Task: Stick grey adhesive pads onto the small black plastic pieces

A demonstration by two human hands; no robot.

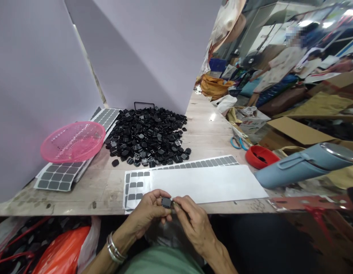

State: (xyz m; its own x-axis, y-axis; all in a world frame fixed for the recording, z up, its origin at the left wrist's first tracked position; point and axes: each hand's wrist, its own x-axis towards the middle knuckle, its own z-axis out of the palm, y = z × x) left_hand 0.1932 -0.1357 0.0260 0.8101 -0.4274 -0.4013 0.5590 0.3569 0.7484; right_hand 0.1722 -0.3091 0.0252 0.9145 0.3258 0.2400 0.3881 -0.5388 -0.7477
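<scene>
My left hand [146, 213], with bangles at the wrist, pinches a small dark square plastic piece [166, 202] over the table's front edge. At the right end of this piece, my right hand [196, 222] has thumb and fingertips closed together; what lies between them is too small to make out. Just beyond both hands lies a long white sheet [205, 182] with rows of grey rounded-square stickers [136, 185] showing at its left end. Farther back spreads a large heap of small black plastic pieces [149, 135].
At left, a pink mesh basket [73, 142] rests on more grey sticker sheets [55, 177]. Blue-handled scissors [237, 142], a red bowl [261, 156] and a tilted blue flask [304, 165] are at right. Grey panels [136, 49] stand behind the heap. A person [282, 64] stands in the background.
</scene>
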